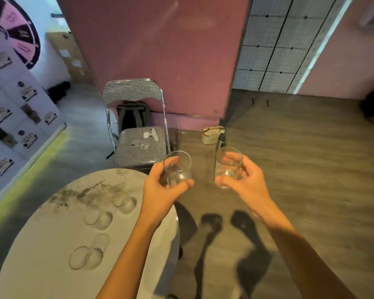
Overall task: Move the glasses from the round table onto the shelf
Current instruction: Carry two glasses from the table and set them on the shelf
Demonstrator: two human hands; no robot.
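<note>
Since both go to the shelf, the left hand [160,186] clasps one glass [177,168] and the right hand [246,182] another glass [228,167], upright, clear of the round table [52,223].

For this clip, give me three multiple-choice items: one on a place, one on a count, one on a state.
1. Where is the phone?
A. on the folding chair's seat
B. on the round table
C. on the floor

2. How many glasses stand on the round table?
A. one
B. three
C. six

3. What is the left hand doing?
A. resting flat on the table
B. hanging free
C. gripping a glass

Key: 1 A, the phone lies on the folding chair. 2 B, three glasses stand on the round table. 3 C, the left hand grips a glass, as the right hand grips another glass.
</note>
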